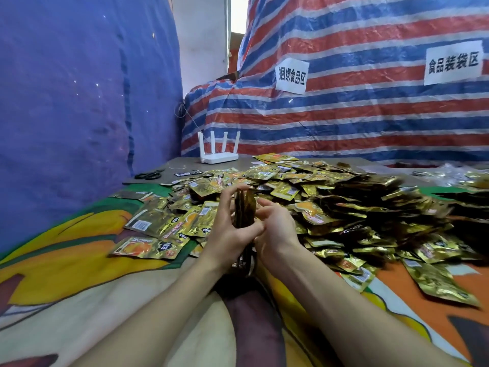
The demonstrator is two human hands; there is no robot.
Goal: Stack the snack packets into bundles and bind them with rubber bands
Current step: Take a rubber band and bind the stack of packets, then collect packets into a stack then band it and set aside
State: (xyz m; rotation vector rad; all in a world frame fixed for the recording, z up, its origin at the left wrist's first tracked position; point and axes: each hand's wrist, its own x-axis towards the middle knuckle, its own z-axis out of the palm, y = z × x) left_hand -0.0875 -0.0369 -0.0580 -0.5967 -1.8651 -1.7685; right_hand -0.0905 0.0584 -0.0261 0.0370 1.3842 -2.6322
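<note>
Just in front of the loose heap, a small stack of packets is held on edge, pinched between left hand and right hand; no band is seen applied, and most is judged unbundled.

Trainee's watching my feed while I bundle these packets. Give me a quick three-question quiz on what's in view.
1. True or false: the left hand and right hand hold a stack upright between them.
2. How many antennas has the router? A two; B four; C six.
3. Fill in: the scissors lie on the router's ___ side.
Key: 1 true; 2 B; 3 left.
</note>
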